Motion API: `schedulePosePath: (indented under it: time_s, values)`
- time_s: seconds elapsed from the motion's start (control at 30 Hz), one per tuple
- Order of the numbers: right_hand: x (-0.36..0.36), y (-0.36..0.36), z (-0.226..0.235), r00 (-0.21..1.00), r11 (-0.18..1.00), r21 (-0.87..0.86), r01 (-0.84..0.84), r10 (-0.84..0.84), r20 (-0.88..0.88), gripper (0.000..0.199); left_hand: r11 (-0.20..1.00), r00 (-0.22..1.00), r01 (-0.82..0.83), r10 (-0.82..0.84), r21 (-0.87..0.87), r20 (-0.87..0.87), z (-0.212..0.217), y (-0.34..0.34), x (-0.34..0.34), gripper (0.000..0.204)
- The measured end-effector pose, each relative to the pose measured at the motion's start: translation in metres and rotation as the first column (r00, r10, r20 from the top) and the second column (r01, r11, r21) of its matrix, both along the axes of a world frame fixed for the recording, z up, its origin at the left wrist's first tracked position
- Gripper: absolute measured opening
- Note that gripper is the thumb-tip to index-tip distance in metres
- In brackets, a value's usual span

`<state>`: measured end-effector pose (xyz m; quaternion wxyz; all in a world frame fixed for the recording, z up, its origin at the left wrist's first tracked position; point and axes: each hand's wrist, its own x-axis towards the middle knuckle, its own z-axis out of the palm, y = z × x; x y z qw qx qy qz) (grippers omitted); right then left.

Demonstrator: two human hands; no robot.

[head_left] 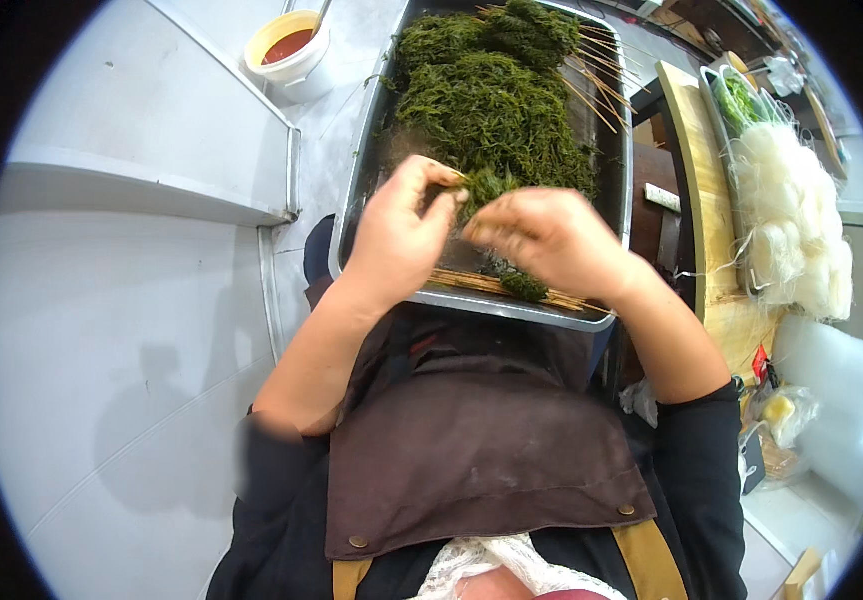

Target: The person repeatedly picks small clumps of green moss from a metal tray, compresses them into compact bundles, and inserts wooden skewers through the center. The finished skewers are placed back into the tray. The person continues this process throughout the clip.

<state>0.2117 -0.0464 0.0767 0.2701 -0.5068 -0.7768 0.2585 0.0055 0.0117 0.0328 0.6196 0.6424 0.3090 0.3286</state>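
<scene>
A steel tray [357, 190] lies ahead of me, heaped with dark green stringy seaweed [492, 100]. Thin bamboo skewers [597, 80] stick out of the heap at the far right. My left hand [397, 235] and my right hand [547, 240] meet over the near half of the tray, both pinching one small tuft of seaweed [482, 188] between the fingertips. Below my hands, at the tray's near edge, finished skewers [472, 282] lie flat with a clump of seaweed [524, 287] on them. A brown apron covers my lap.
A white tub of red sauce [292, 45] stands at the far left on the steel counter [152, 110]. To the right, a wooden board [702, 170] holds a bag of white noodles [797, 220] and a tray of greens [737, 100]. Wrapped packets [782, 410] lie lower right.
</scene>
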Motion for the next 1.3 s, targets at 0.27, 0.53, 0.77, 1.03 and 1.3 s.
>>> schedulePosePath:
  time_s: [0.27, 0.53, 0.77, 1.03, 1.3]
  values:
    - [0.007, -0.002, -0.009, 0.992, 0.997, -0.057, 0.044, -0.037, 0.12, 0.011, 0.988, 0.991, -0.003, 0.023, -0.154, 0.13, -0.009, 0.004, 0.003, 0.008]
    - [0.012, -0.002, -0.021, 0.995, 0.981, -0.168, 0.095, -0.09, 0.039, 0.012, 0.816, 0.858, 0.259, 0.052, -0.517, 0.511, -0.007, 0.002, 0.0, 0.008]
    - [0.025, -0.002, -0.012, 0.997, 0.996, 0.058, 0.067, -0.065, -0.028, 0.017, 0.998, 0.993, -0.009, 0.017, 0.063, -0.117, -0.01, -0.008, 0.005, 0.007]
    - [0.007, -0.015, -0.039, 0.976, 0.978, -0.129, 0.166, -0.181, -0.119, 0.011, 0.847, 0.908, 0.216, 0.008, -0.485, 0.419, -0.009, -0.005, 0.001, 0.006]
    - [0.021, -0.004, -0.01, 0.991, 0.987, 0.088, 0.133, -0.13, -0.04, 0.014, 0.999, 0.996, 0.05, -0.049, 0.016, -0.075, -0.013, -0.011, 0.0, 0.007]
